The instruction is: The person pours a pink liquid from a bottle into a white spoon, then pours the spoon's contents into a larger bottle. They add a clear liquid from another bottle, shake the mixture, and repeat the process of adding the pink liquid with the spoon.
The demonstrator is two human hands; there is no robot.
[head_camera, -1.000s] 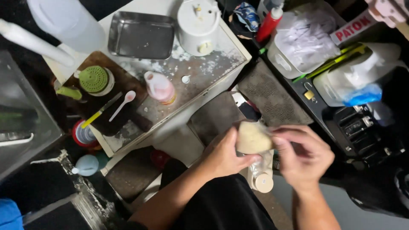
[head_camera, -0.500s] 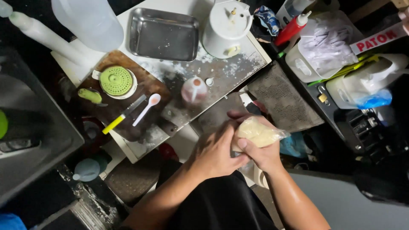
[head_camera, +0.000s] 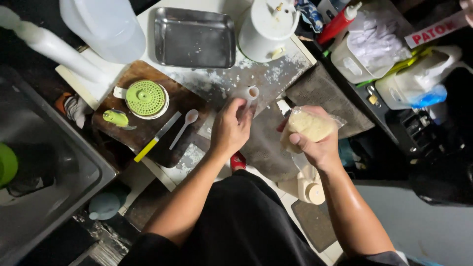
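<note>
the right hand [head_camera: 315, 140] is clenched around a clear bag of pale dough [head_camera: 306, 127], held above the dark cloth [head_camera: 325, 91]. at nine o'clock from it, the left hand [head_camera: 230, 129] pinches a small white bottle [head_camera: 250, 94] over the floury worktop [head_camera: 256, 74]. at nine o'clock of that hand lie a white spoon [head_camera: 184, 127] and a yellow-handled knife [head_camera: 156, 138] on a wooden board [head_camera: 143, 74].

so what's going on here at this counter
A person stands over a flour-dusted counter. The right hand grips a clear plastic bag of pale dough. The left hand reaches to a small white bottle on the counter, fingers at it. Nearby lie a metal tray, a green round strainer lid and a white plastic spoon.
</note>
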